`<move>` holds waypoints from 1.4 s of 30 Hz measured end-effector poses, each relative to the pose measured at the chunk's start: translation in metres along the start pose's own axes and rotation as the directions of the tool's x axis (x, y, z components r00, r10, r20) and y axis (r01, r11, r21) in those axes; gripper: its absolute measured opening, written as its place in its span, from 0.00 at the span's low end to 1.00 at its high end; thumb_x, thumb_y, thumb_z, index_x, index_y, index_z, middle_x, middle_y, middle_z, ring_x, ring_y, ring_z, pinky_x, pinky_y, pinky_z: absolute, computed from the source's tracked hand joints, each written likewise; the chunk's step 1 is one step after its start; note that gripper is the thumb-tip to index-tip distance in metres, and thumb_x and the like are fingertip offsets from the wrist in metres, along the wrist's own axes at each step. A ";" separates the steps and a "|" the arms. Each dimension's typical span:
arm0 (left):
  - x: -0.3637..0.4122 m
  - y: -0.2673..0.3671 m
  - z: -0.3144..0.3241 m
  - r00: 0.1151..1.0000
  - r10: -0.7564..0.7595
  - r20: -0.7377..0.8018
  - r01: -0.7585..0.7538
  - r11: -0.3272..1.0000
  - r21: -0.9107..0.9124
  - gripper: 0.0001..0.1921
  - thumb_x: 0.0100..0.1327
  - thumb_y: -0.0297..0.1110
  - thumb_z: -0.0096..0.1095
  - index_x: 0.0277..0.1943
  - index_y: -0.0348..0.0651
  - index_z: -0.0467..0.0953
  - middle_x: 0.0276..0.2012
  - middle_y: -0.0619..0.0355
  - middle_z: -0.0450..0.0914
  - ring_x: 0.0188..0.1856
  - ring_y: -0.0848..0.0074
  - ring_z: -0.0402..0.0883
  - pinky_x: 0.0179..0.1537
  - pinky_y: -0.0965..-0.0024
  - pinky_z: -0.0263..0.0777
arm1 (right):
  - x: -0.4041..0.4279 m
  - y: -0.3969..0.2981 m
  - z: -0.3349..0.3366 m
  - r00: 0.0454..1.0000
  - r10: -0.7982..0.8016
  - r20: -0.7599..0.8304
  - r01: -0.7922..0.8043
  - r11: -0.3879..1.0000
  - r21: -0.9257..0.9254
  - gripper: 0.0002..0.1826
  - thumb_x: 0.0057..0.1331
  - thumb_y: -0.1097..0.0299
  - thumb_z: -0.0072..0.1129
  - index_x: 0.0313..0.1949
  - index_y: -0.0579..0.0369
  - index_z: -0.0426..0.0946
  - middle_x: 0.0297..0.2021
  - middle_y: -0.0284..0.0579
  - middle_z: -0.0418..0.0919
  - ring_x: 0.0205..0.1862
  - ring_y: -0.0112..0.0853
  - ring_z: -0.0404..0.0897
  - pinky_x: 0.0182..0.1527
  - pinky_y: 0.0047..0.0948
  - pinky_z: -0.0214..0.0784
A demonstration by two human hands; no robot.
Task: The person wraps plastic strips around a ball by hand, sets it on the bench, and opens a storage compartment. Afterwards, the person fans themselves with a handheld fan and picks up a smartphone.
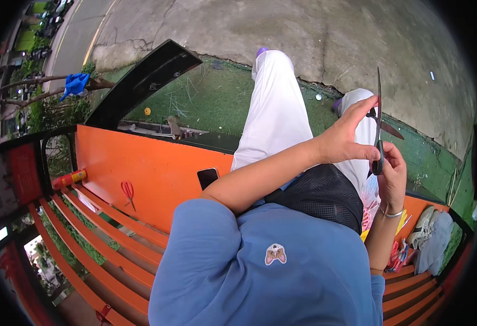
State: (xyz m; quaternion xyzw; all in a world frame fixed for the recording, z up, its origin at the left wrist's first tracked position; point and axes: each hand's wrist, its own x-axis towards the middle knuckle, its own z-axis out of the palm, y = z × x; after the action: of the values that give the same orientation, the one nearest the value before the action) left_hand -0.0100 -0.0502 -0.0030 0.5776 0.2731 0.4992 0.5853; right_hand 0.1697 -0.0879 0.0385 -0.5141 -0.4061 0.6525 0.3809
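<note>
A pair of black-handled scissors (379, 122) is in front of me at the right, its blades spread wide apart. My left hand (350, 132) reaches across from the left, fingertips at the upper handle and thumb against the lower handle. The fingers of my right hand (392, 171) are closed around the lower handle, below the pivot. Part of the handles is hidden by the fingers. No material shows between the blades. A black mesh bag (328, 195) lies on my lap, beneath the forearms.
On the orange bench (112, 150) at left lie red-handled scissors (127, 193), a phone (208, 177) and a red cylindrical container (69, 178). Shoes (422, 228), grey cloth (436, 240) and a clear plastic bag (369, 195) are at right. A black armrest (144, 81) rises at the bench's front.
</note>
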 end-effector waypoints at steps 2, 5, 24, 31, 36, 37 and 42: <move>-0.002 0.014 -0.013 0.996 -0.044 -0.076 0.020 0.954 -0.298 0.51 0.46 0.47 0.68 0.63 0.34 0.40 0.54 0.49 0.62 0.62 0.65 0.53 0.62 0.63 0.41 | 0.029 -0.009 0.036 0.990 0.018 0.139 0.001 0.990 -0.139 0.09 0.57 0.78 0.50 0.39 0.60 0.67 0.31 0.32 0.71 0.32 0.18 0.69 0.34 0.16 0.61; -0.014 0.019 -0.048 0.925 -0.097 -0.367 -0.015 0.957 -0.290 0.30 0.58 0.30 0.55 0.60 0.33 0.49 0.43 0.53 0.69 0.49 0.73 0.68 0.55 0.68 0.57 | 0.062 -0.016 0.092 0.950 0.092 0.298 -0.018 0.970 -0.243 0.10 0.57 0.77 0.51 0.40 0.61 0.68 0.32 0.34 0.70 0.33 0.20 0.69 0.37 0.19 0.63; -0.331 -0.093 -0.451 -0.440 -0.090 -0.893 0.829 -0.422 -0.366 0.17 0.55 0.37 0.52 0.43 0.34 0.72 0.38 0.46 0.78 0.43 0.59 0.76 0.46 0.59 0.66 | 0.103 0.032 -0.006 0.892 0.312 -0.327 -0.451 0.669 -0.591 0.07 0.62 0.74 0.47 0.39 0.62 0.69 0.31 0.36 0.72 0.30 0.22 0.72 0.33 0.19 0.66; -0.215 -0.154 -0.525 0.249 0.193 -0.949 0.954 -0.219 0.205 0.39 0.47 0.37 0.61 0.58 0.27 0.50 0.60 0.39 0.51 0.63 0.52 0.48 0.63 0.60 0.43 | 0.154 0.047 0.043 0.867 0.423 -0.264 -0.490 0.626 -0.606 0.07 0.61 0.76 0.46 0.39 0.62 0.68 0.32 0.37 0.71 0.31 0.22 0.72 0.34 0.20 0.65; -0.109 -0.141 -0.554 0.362 0.497 -0.789 0.904 0.022 0.428 0.10 0.49 0.34 0.50 0.30 0.35 0.74 0.35 0.51 0.71 0.43 0.61 0.67 0.47 0.60 0.58 | 0.159 0.031 0.056 0.855 0.430 -0.290 -0.508 0.580 -0.638 0.06 0.61 0.76 0.46 0.39 0.62 0.68 0.30 0.37 0.71 0.29 0.22 0.70 0.35 0.20 0.63; -0.105 -0.131 -0.548 0.449 0.370 -0.813 0.869 0.030 0.494 0.08 0.49 0.34 0.50 0.27 0.40 0.75 0.29 0.55 0.73 0.38 0.63 0.71 0.42 0.61 0.60 | 0.156 0.027 0.056 0.839 0.438 -0.323 -0.534 0.549 -0.643 0.05 0.61 0.76 0.46 0.37 0.62 0.68 0.28 0.37 0.71 0.29 0.21 0.70 0.35 0.18 0.63; -0.079 -0.076 -0.583 0.492 0.517 -0.700 0.748 0.161 0.644 0.13 0.52 0.39 0.47 0.32 0.41 0.77 0.32 0.55 0.76 0.38 0.62 0.73 0.45 0.57 0.59 | 0.141 0.036 0.055 0.833 0.443 -0.332 -0.538 0.503 -0.676 0.04 0.60 0.76 0.47 0.35 0.62 0.68 0.26 0.36 0.72 0.27 0.21 0.71 0.33 0.18 0.64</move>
State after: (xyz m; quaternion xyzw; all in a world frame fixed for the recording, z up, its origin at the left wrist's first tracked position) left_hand -0.5404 0.1265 -0.2022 0.4359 0.8245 0.3418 -0.1155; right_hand 0.0873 0.0197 -0.0377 -0.7536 -0.4510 0.4763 -0.0428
